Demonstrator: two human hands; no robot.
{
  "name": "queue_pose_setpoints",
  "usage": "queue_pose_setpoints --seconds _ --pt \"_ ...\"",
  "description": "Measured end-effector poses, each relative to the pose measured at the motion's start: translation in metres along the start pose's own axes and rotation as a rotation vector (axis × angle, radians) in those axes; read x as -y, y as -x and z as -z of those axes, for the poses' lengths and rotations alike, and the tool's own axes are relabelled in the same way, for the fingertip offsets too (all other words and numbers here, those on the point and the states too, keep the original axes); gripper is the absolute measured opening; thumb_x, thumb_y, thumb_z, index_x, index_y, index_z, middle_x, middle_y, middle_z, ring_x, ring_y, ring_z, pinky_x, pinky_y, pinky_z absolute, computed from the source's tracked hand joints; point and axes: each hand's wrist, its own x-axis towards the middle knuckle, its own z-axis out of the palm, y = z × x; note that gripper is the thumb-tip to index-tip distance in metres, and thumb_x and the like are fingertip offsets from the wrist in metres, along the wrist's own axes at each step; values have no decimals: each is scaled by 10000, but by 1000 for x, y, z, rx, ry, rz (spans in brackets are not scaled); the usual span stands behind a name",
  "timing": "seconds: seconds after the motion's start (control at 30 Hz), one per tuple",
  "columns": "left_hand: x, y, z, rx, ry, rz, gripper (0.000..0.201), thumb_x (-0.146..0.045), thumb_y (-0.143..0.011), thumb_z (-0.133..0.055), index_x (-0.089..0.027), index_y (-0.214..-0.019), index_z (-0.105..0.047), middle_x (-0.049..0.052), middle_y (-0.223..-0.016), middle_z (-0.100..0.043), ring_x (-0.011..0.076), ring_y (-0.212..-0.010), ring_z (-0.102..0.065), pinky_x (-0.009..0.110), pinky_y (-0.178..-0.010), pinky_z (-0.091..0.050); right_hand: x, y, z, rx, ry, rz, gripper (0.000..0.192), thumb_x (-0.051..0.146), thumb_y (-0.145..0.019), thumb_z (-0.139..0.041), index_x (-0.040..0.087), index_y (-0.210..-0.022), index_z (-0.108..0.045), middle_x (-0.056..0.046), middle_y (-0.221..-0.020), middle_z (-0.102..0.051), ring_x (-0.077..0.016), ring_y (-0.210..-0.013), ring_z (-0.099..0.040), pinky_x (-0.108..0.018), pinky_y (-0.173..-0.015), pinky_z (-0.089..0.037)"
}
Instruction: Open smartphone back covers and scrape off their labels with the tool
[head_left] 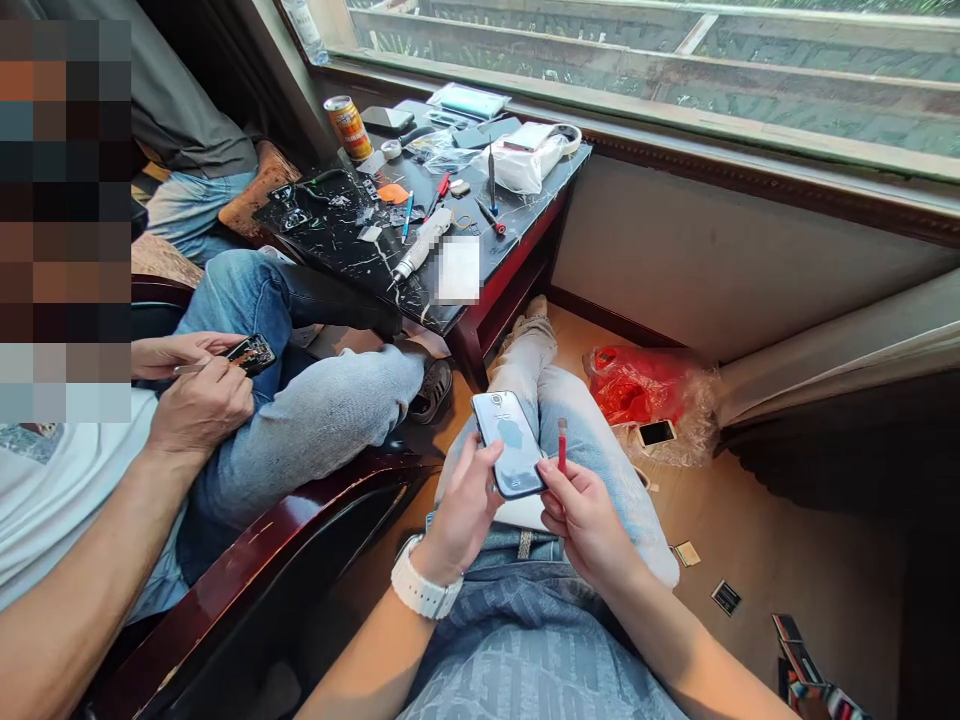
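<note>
We are working a phone's back cover over our lap.

Our left hand [465, 505] is cradling the phone [510, 445] while our right hand [581, 515], just beside it, is pinching a red pry tool [562, 445] upright; we should be keeping the tip shallow. Beyond the phone, the cluttered black table [352, 245].

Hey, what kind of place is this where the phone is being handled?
Probably an informal phone-repair spot by a window: a small black table strewn with screwdrivers and parts, the left hand holding a phone, and a co-worker's opened phone.
</note>
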Motion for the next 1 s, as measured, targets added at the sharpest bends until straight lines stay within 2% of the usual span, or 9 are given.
queue_pose_setpoints --seconds 0.07,0.13,0.17,0.37,0.5,0.63,0.83,0.9,1.0 --pt "8 5 10 81 -227 29 563 -708 -900 -686 -146 -947 -682 41 -824 -671 145 -702 -597 253 -632 -480 0 -3 4 -27 5 25 710 749 -676 -910 206 -792 -467 121 -577 -259 -38 -510 -130 -181 -438 -132" --pt "14 9 16 115 -412 13 669 -786 -910 -612 -153 -694 -602 8 -627 -550 110 -590 -484 249 -579 -382 0 -5 6 -33 18 39 708 745 -679 -913 206 -782 -465 119 -579 -261 -37 -507 -131 -182 -437 -132" --pt "17 10 18 114 -461 -10 688 -792 -916 -598 -168 -629 -549 -9 -574 -495 99 -562 -439 253 -572 -347 -1 -6 6 -30 27 43 707 748 -682 -910 207 -781 -466 120 -579 -256 -37 -506 -128 -184 -435 -129" --pt "23 7 21 146 -468 -80 678 -793 -916 -593 -200 -603 -493 -34 -539 -428 99 -547 -391 272 -584 -328 -4 -9 10 19 99 70 677 777 -784 -828 211 -795 -458 112 -591 -257 -48 -506 -142 -196 -441 -120" --pt "21 2 25 144 -475 -67 688 -786 -902 -612 -198 -566 -488 -26 -520 -432 101 -545 -409 270 -595 -348 -4 -10 20 94 176 67 633 738 -847 -807 178 -766 -522 65 -605 -392 -43 -490 -217 -215 -441 -132" --pt "26 -7 21 165 -518 -32 610 -729 -849 -725 -174 -657 -559 -15 -583 -509 95 -554 -428 250 -562 -339 -5 -6 28 107 210 56 638 735 -832 -818 162 -749 -552 27 -637 -485 -38 -481 -263 -223 -438 -135" --pt "42 -14 -4 259 -583 0 594 -750 -902 -606 -171 -770 -604 27 -693 -608 145 -609 -550 289 -614 -462 -6 -2 43 -70 195 67 690 800 -714 -835 199 -756 -497 64 -576 -411 -55 -470 -260 -221 -449 -167" --pt "41 -15 -9 273 -649 -36 580 -724 -949 -563 -164 -821 -650 50 -763 -658 170 -683 -605 307 -677 -479 -3 -7 62 -197 209 104 709 836 -681 -813 211 -784 -495 88 -563 -360 -60 -463 -232 -227 -450 -165" --pt "35 -18 -2 155 -870 -202 512 -599 -1065 -395 -190 -928 -671 63 -910 -712 203 -866 -649 339 -813 -478 4 -24 110 -471 280 181 725 882 -693 -749 208 -806 -508 85 -582 -373 -70 -473 -263 -233 -456 -186"
